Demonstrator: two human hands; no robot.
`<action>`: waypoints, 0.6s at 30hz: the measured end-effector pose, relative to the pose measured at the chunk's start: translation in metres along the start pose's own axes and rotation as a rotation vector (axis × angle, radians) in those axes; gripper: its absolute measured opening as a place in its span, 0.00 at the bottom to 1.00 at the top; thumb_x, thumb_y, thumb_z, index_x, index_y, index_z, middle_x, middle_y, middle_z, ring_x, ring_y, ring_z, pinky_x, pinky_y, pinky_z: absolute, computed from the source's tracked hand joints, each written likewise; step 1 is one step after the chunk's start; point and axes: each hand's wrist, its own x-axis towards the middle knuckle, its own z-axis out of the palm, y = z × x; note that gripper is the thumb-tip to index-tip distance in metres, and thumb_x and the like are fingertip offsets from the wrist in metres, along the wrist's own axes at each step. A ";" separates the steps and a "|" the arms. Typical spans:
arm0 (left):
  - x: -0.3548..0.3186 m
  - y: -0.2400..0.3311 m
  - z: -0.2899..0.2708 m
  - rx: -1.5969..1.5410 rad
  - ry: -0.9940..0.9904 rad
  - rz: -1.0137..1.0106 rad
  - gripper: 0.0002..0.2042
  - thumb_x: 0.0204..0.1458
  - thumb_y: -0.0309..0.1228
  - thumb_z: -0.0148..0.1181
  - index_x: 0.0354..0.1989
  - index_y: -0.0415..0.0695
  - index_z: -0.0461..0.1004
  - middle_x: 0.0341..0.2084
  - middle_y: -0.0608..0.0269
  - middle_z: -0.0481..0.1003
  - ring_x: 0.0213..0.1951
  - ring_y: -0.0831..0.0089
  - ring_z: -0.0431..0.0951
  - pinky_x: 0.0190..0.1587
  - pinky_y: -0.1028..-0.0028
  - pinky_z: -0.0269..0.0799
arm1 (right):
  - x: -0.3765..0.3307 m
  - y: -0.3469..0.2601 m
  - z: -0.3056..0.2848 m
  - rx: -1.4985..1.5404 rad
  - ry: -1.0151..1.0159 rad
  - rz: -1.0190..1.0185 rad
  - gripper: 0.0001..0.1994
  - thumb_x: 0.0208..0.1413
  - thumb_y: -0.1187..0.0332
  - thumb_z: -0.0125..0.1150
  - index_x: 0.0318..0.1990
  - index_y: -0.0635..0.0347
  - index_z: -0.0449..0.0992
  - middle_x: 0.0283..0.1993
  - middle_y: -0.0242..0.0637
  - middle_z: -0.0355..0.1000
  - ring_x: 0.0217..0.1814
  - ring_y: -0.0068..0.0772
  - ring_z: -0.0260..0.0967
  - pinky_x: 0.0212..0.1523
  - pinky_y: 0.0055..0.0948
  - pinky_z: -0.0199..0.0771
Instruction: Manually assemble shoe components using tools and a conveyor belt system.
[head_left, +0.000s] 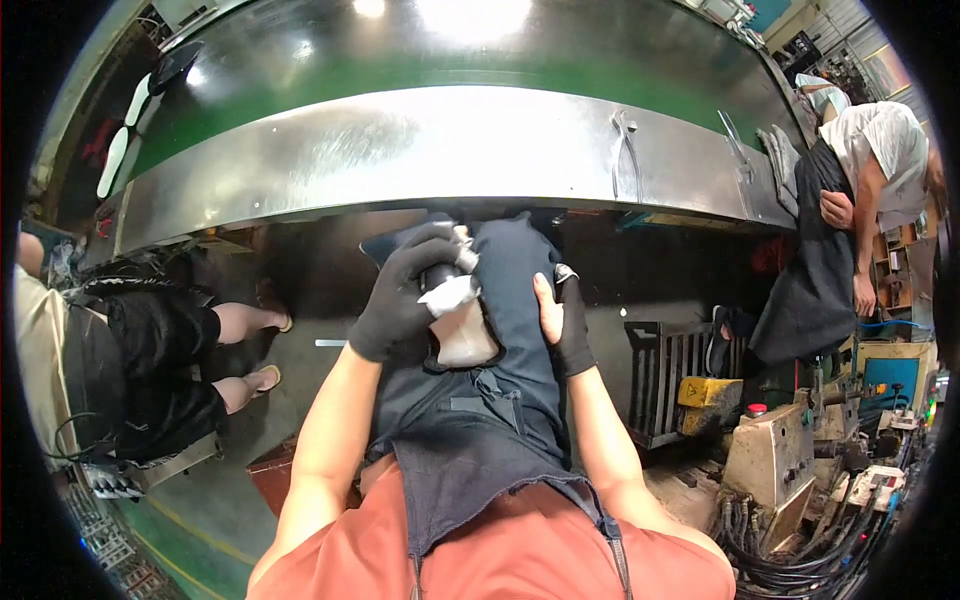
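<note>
My left hand (410, 290), in a dark glove, is raised over my lap with its fingers curled and thumb bent toward them. White wrapping (450, 295) shows at its thumb and fingertips; what lies inside the curl, if anything, is hidden. Just below it a pale, rounded patch (465, 338) shows against my dark trousers; I cannot tell what it is. On the right side of my lap lies my right hand (568, 325), gloved with a bare thumb and a silvery-white wrap at a fingertip. Its fingers are stretched along my thigh. Dark trousers (520, 290) cover my legs.
A metal-edged workbench (400, 150) with a green surface curves ahead, bearing tongs (628, 150). A co-worker in a dark apron (810, 250) stands right, near a yellow box (708, 392) and machinery (770, 455). Another person's legs (235, 350) are at left.
</note>
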 end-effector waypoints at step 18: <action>0.042 -0.043 0.007 -0.043 -0.025 -0.007 0.14 0.42 0.24 0.69 0.40 0.39 0.77 0.44 0.58 0.74 0.53 0.63 0.73 0.59 0.67 0.65 | 0.204 -0.060 -0.076 -0.993 0.143 -0.126 0.32 0.55 0.37 0.56 0.47 0.62 0.75 0.51 0.51 0.71 0.53 0.58 0.72 0.51 0.49 0.74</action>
